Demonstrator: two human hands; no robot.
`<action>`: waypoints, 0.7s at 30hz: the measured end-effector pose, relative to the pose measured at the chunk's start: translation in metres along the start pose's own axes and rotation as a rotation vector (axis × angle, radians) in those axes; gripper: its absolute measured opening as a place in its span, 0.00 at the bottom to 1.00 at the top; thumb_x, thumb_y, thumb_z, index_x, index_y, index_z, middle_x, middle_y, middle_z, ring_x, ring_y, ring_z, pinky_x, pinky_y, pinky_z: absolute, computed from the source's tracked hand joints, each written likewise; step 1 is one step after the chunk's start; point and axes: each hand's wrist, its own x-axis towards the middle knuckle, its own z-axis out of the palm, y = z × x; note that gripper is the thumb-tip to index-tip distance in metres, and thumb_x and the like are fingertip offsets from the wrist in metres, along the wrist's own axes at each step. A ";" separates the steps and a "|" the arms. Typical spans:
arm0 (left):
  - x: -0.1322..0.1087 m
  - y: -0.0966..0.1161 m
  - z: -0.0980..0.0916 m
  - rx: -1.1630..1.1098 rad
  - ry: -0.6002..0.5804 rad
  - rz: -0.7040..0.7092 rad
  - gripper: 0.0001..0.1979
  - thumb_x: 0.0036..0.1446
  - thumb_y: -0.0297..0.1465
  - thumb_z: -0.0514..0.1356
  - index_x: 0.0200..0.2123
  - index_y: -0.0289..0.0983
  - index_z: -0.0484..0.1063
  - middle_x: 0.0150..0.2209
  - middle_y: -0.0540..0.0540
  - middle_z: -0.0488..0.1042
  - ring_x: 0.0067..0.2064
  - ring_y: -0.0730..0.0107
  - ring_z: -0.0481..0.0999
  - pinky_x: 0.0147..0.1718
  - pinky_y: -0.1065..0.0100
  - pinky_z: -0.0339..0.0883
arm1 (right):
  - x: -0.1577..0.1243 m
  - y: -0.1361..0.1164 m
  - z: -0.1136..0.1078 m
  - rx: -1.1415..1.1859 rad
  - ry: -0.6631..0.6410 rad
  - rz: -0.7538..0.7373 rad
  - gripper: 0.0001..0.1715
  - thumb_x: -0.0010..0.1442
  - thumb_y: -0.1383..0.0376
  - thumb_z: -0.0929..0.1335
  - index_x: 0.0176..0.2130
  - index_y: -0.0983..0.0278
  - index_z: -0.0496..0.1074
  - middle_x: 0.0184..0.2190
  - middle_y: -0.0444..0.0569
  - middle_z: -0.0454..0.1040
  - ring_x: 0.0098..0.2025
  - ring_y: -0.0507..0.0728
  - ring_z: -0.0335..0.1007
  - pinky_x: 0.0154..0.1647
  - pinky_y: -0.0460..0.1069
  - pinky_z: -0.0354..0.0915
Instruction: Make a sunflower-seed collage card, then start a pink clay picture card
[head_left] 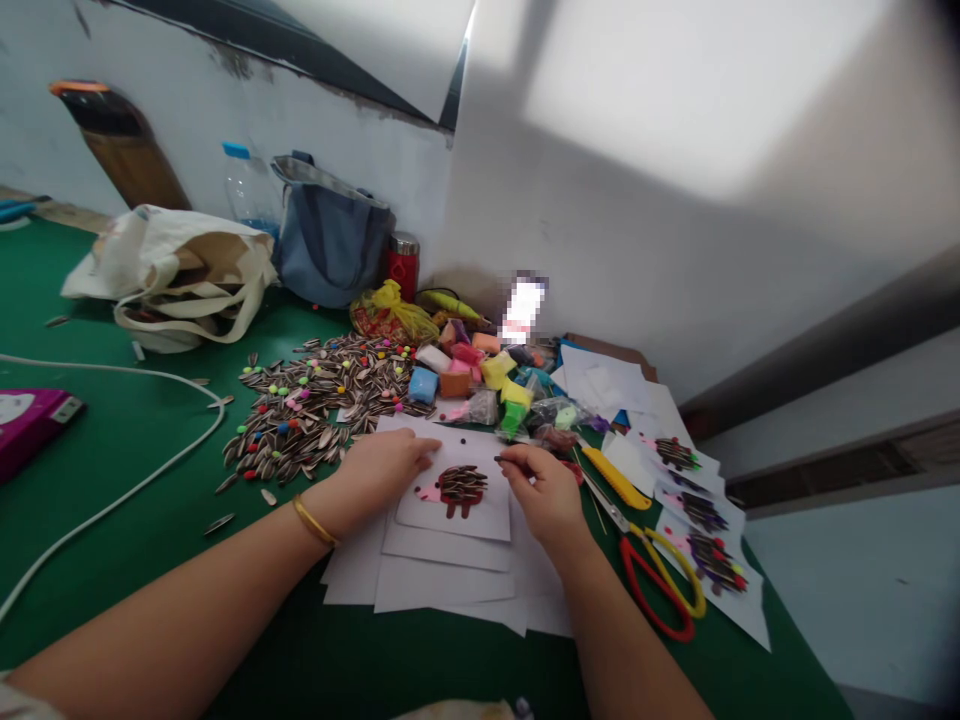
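Note:
A white paper card (457,525) lies on a stack of white sheets, bearing a hedgehog figure (459,487) with a pink face, a brown clay body and feet, and sunflower seeds for spines. On the card's left side rests my left hand (386,470), its fingers stretched out beside the figure. My right hand (544,490) is at the card's right edge, thumb and fingertips closed on a small dark piece (498,459), too small to tell whether seed or clay. A tiny dark ball (463,441) sits above the figure.
Sunflower seeds (322,400) mixed with coloured balls are heaped behind my left hand. Coloured clay packs (457,385) and a lit phone (523,305) stand at the back. Scissors (660,585), a yellow cutter (616,478) and hedgehog cards (709,560) lie right; a white cable (150,470) crosses left.

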 end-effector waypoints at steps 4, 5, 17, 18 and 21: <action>-0.002 0.001 -0.002 -0.013 0.007 0.025 0.20 0.64 0.36 0.53 0.58 0.56 0.68 0.42 0.46 0.76 0.38 0.61 0.76 0.31 0.67 0.60 | 0.001 -0.001 -0.002 -0.033 -0.013 -0.048 0.09 0.61 0.64 0.67 0.38 0.61 0.78 0.37 0.49 0.78 0.37 0.57 0.73 0.38 0.50 0.68; -0.003 0.001 -0.002 -0.020 0.004 0.040 0.21 0.64 0.35 0.53 0.59 0.57 0.67 0.41 0.47 0.76 0.38 0.61 0.76 0.31 0.67 0.60 | 0.001 -0.001 -0.002 -0.037 -0.012 -0.054 0.09 0.61 0.64 0.67 0.38 0.61 0.78 0.37 0.49 0.78 0.37 0.57 0.73 0.38 0.50 0.68; -0.004 0.002 -0.003 -0.038 -0.050 0.027 0.19 0.65 0.37 0.50 0.57 0.57 0.69 0.40 0.44 0.76 0.37 0.60 0.77 0.32 0.66 0.61 | 0.000 -0.001 0.001 -0.022 0.029 -0.064 0.10 0.61 0.65 0.66 0.39 0.61 0.77 0.37 0.49 0.78 0.36 0.57 0.73 0.39 0.51 0.69; -0.004 0.002 -0.003 -0.032 -0.047 0.019 0.20 0.65 0.37 0.50 0.58 0.56 0.69 0.40 0.44 0.77 0.37 0.59 0.77 0.32 0.66 0.61 | 0.000 -0.001 0.001 -0.015 0.040 -0.065 0.10 0.61 0.65 0.65 0.39 0.61 0.77 0.37 0.49 0.78 0.37 0.57 0.73 0.40 0.51 0.69; -0.005 0.002 -0.002 -0.024 -0.039 0.009 0.20 0.65 0.37 0.50 0.58 0.56 0.69 0.41 0.44 0.77 0.37 0.59 0.77 0.32 0.66 0.62 | 0.000 -0.002 0.000 0.035 0.078 -0.034 0.09 0.62 0.65 0.65 0.38 0.61 0.76 0.37 0.50 0.77 0.38 0.57 0.72 0.39 0.51 0.68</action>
